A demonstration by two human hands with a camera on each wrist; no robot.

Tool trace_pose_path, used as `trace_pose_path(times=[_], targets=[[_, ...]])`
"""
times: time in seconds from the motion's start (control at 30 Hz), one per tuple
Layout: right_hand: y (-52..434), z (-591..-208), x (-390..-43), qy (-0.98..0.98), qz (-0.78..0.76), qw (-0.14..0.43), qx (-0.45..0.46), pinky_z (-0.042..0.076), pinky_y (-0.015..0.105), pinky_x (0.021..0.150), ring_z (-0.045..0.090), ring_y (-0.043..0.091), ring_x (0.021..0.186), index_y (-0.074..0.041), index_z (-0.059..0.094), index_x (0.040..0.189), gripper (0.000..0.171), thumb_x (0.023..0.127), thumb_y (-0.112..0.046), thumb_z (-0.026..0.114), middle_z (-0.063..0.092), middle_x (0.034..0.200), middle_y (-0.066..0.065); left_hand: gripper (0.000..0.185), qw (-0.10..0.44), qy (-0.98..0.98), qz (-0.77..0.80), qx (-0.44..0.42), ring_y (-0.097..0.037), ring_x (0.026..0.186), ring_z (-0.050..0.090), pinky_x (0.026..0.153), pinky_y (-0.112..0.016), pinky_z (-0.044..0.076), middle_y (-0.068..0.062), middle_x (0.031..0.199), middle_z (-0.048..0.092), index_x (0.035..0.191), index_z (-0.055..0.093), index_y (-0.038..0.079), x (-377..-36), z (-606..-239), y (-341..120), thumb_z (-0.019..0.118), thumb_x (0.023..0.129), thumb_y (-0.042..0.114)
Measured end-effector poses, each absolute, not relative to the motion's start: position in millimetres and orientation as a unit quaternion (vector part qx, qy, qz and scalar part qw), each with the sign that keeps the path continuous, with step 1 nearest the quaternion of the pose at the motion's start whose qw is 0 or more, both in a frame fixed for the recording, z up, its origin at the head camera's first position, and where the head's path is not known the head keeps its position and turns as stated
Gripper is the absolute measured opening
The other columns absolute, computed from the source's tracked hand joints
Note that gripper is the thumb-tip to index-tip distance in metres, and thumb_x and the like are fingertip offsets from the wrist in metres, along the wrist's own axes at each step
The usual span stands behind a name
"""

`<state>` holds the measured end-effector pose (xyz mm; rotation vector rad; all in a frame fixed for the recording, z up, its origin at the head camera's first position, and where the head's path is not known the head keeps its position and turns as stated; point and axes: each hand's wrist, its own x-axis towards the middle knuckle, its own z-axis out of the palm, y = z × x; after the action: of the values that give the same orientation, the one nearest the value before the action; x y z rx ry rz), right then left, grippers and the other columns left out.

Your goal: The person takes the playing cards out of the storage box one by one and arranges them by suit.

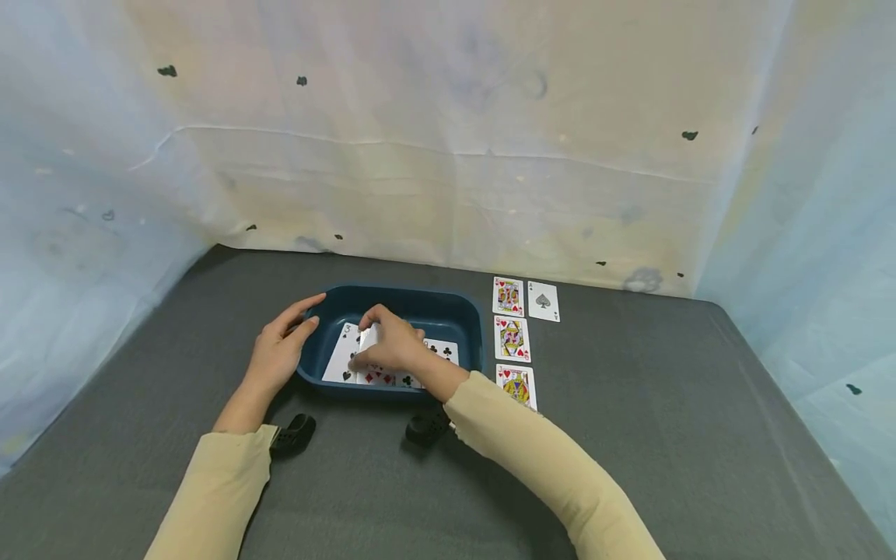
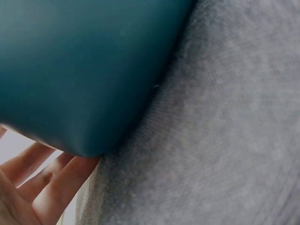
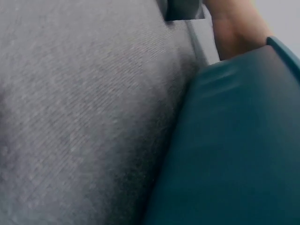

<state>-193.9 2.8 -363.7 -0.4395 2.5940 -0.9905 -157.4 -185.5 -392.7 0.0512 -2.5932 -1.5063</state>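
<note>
White rectangular playing cards (image 1: pixel 339 358) in an oblong dark-blue plastic-looking tray (image 1: pixel 451 311), one hand bracing, one picking

The left hand (image 1: pixel 276 358) is unclenched, its extended fingers against the tray's outer end and its thumb at the rim, probably to stop the tray sliding. The right hand (image 1: pixel 395 342) reaches in over the near rim; its bent fingers and thumb appear to pinch a glossy white card (image 1: pixel 369 336), perhaps because a card lying flat comes up best by its edges. Its own wrist view shows none of that grip, only the tray's outer wall.

The cards inside overlap, black and red pips showing. Just beyond the tray's right end, three white face cards with red hearts (image 1: pixel 512 339) stand in a column, the ace of spades (image 1: pixel 544 302) beside the farthest. They lie face up and apart from each other, presumably so each can be read.

Beneath everything is a dark-grey woven tablecloth (image 1: pixel 644 404). Pale, blotchy fabric sheets (image 1: pixel 448 155) with small dark marks hang behind it and along both sides, screening off the room.
</note>
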Motion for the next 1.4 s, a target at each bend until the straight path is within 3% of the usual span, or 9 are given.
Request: trace_pose_path(times=[0.13,0.3,0.47,0.67,0.83,1.07,1.4], targets=[[3.5,-363.1,-194.7,0.893,-0.372,0.175,-0.185,0.023,0.057,0.104,0.052,0.021,0.116,-0.024,0.068,0.099,0.028,0.076,-0.032,0.081,0.061,0.126,0.0,0.045,0.061,-0.865,-0.498,0.019,-0.044,0.131,0.039,0.101,-0.063,0.032,-0.023,0.146,0.04,0.147,0.04,0.025,-157.1,-392.6,-186.3,0.04,0.103,0.036],[4.6,-359.9,-193.8,0.861,-0.428,0.182,-0.208,0.031,0.052,0.107,0.046,0.019,0.128,-0.023,0.068,0.115,0.038,0.081,-0.037,0.076,0.056,0.134,-0.002,0.046,0.054,-0.864,-0.5,0.02,-0.044,0.133,0.035,0.103,-0.065,0.029,-0.022,0.149,0.037,0.147,0.039,0.024,-157.2,-391.9,-186.3,0.039,0.103,0.037],[7.2,-356.5,-194.4,0.827,-0.514,0.121,-0.193,0.045,0.035,0.094,0.053,0.016,0.114,-0.018,0.067,0.117,0.031,0.087,-0.026,0.07,0.061,0.125,-0.002,0.046,0.059,-0.865,-0.498,0.023,-0.043,0.13,0.038,0.102,-0.062,0.03,-0.023,0.146,0.039,0.147,0.04,0.024,-158.2,-391.6,-185.1,0.04,0.103,0.036],[10.8,-355.2,-195.7,0.796,-0.589,0.031,-0.133,0.046,0.023,0.084,0.055,0.013,0.099,-0.014,0.065,0.117,0.031,0.086,-0.013,0.071,0.062,0.118,0.001,0.045,0.067,-0.867,-0.493,0.027,-0.041,0.128,0.042,0.102,-0.06,0.032,-0.023,0.143,0.043,0.146,0.042,0.026,-159.7,-392.9,-183.5,0.04,0.103,0.036],[18.4,-348.7,-196.1,0.747,-0.657,-0.01,-0.104,0.044,0.018,0.069,0.054,0.012,0.084,-0.008,0.061,0.122,0.04,0.084,-0.001,0.069,0.061,0.11,0.013,0.043,0.077,-0.864,-0.497,0.024,-0.04,0.125,0.045,0.101,-0.057,0.035,-0.023,0.14,0.046,0.145,0.044,0.025,-159.1,-393.4,-184.0,0.044,0.102,0.032],[42.1,-340.6,-200.0,0.714,-0.69,-0.051,-0.112,0.046,0.016,0.072,0.057,0.01,0.085,-0.002,0.055,0.127,0.046,0.083,0.009,0.064,0.058,0.114,0.019,0.044,0.083,-0.86,-0.504,0.011,-0.04,0.121,0.048,0.097,-0.056,0.038,-0.023,0.14,0.046,0.145,0.044,0.024,-158.3,-394.4,-188.3,0.043,0.102,0.034],[95.9,-345.1,-205.2,0.708,-0.693,-0.075,-0.117,0.045,0.018,0.07,0.055,0.01,0.082,0.003,0.057,0.125,0.045,0.082,0.013,0.06,0.057,0.11,0.014,0.046,0.079,-0.865,-0.495,0.011,-0.041,0.119,0.05,0.094,-0.057,0.04,-0.024,0.139,0.044,0.147,0.041,0.024,-156.5,-391.0,-193.9,0.04,0.103,0.036]])
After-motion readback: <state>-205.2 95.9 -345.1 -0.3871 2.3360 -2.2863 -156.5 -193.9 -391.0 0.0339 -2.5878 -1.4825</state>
